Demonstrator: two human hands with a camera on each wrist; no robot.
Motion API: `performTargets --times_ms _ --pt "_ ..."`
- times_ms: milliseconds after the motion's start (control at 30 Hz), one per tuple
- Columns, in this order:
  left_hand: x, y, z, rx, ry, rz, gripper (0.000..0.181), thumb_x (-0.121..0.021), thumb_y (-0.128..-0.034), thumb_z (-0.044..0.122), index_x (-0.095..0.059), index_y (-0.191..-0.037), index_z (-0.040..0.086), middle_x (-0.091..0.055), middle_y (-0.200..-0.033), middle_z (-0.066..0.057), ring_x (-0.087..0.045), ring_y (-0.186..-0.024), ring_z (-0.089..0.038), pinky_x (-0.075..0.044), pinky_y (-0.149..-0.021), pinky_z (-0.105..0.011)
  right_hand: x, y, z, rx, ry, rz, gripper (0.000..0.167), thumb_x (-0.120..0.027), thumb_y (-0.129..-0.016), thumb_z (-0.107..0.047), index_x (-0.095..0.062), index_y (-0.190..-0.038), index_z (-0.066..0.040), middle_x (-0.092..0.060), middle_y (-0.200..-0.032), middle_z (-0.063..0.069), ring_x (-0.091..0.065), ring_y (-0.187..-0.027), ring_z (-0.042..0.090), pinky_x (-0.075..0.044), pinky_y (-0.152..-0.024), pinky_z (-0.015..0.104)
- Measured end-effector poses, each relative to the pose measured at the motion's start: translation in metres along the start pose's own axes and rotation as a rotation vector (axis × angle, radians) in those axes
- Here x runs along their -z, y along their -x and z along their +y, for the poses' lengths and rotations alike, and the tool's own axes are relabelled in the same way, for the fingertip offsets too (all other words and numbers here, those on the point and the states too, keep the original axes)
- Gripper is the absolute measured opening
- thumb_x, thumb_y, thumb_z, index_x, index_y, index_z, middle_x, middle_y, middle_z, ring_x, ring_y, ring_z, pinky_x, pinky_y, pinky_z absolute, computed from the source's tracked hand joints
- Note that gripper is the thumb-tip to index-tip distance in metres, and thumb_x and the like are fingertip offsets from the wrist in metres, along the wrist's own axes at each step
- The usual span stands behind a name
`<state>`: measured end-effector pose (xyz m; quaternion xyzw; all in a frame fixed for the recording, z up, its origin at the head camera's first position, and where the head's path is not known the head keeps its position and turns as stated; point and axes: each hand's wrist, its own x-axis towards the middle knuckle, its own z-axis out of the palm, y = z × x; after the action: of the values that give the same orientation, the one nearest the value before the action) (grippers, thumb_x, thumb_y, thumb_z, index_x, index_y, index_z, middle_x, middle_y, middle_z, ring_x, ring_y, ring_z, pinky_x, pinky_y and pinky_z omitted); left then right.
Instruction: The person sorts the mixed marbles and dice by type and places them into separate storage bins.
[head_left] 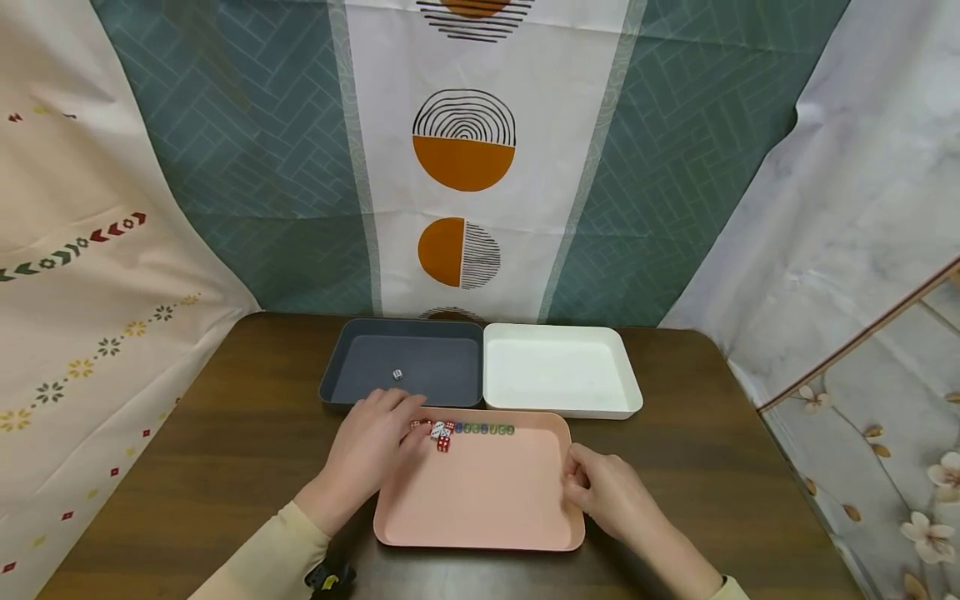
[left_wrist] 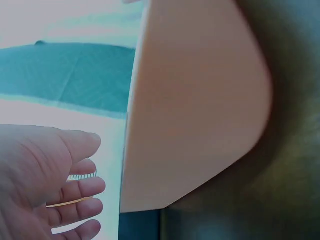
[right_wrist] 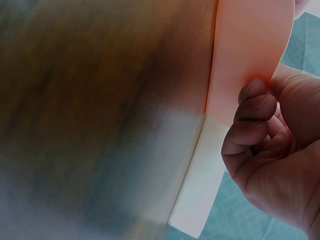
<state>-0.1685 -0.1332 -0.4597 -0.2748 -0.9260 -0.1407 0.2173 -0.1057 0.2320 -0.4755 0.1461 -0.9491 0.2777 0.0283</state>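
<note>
A pink tray (head_left: pixel 480 500) lies near the front of the table. My right hand (head_left: pixel 611 492) pinches its right rim between thumb and curled fingers, seen closely in the right wrist view. Over the tray's far left corner hovers my left hand (head_left: pixel 375 450), fingers loosely bent beside a cluster of dice; nothing shows in its grasp. That cluster has red dice (head_left: pixel 443 445) and white dice (head_left: pixel 437 431), partly hidden by the fingers. A row of small greenish and blue pieces (head_left: pixel 483 429) runs rightward from it along the far wall.
Behind the pink tray stand a dark grey tray (head_left: pixel 352 354) on the left, holding one small light die (head_left: pixel 397 374), and a white tray (head_left: pixel 562 371) on the right. The brown table (head_left: pixel 225 467) ends at a patterned cloth (head_left: pixel 480 250) at the back.
</note>
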Motion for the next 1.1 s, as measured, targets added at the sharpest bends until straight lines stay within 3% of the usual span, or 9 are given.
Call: performTargets --times_ms 200,333,633,1100 --pt "-0.001 0.007 0.011 -0.028 -0.015 -0.036 0.035 -0.094 -0.0902 0.025 -0.081 -0.118 0.009 -0.076 -0.108 -0.007 -0.069 -0.099 -0.031 -0.060 -0.086 -0.048 0.001 0.000 0.001 -0.009 0.001 -0.001 0.035 -0.073 -0.085 0.004 -0.057 -0.082 -0.027 -0.047 -0.065 -0.022 -0.044 -0.058 -0.002 -0.039 -0.056 0.024" --pt "-0.004 0.009 0.016 -0.048 -0.027 -0.054 0.034 -0.094 -0.0896 0.024 -0.081 -0.118 0.011 -0.077 -0.113 -0.006 -0.068 -0.098 -0.030 -0.059 -0.083 -0.046 0.001 0.000 0.001 -0.011 0.001 0.000 0.035 -0.073 -0.085 0.004 -0.057 -0.082 -0.027 -0.047 -0.065 -0.022 -0.044 -0.058 -0.002 -0.039 -0.056 0.024" --pt "-0.014 0.013 0.019 -0.128 -0.024 -0.047 0.029 -0.093 -0.0890 0.021 -0.079 -0.111 0.009 -0.075 -0.114 -0.008 -0.069 -0.114 -0.033 -0.059 -0.083 -0.049 0.001 0.000 0.000 0.003 -0.002 0.005 0.036 -0.073 -0.085 0.005 -0.056 -0.081 -0.027 -0.046 -0.065 -0.022 -0.044 -0.058 -0.002 -0.038 -0.056 0.023" --pt "-0.023 0.011 0.021 -0.122 -0.063 -0.081 0.031 -0.094 -0.0901 0.026 -0.081 -0.114 0.012 -0.075 -0.113 -0.006 -0.067 -0.113 -0.031 -0.058 -0.084 -0.047 0.001 0.000 0.000 0.002 -0.008 -0.004 0.035 -0.074 -0.087 0.004 -0.058 -0.082 -0.027 -0.047 -0.065 -0.022 -0.044 -0.058 -0.002 -0.039 -0.056 0.024"
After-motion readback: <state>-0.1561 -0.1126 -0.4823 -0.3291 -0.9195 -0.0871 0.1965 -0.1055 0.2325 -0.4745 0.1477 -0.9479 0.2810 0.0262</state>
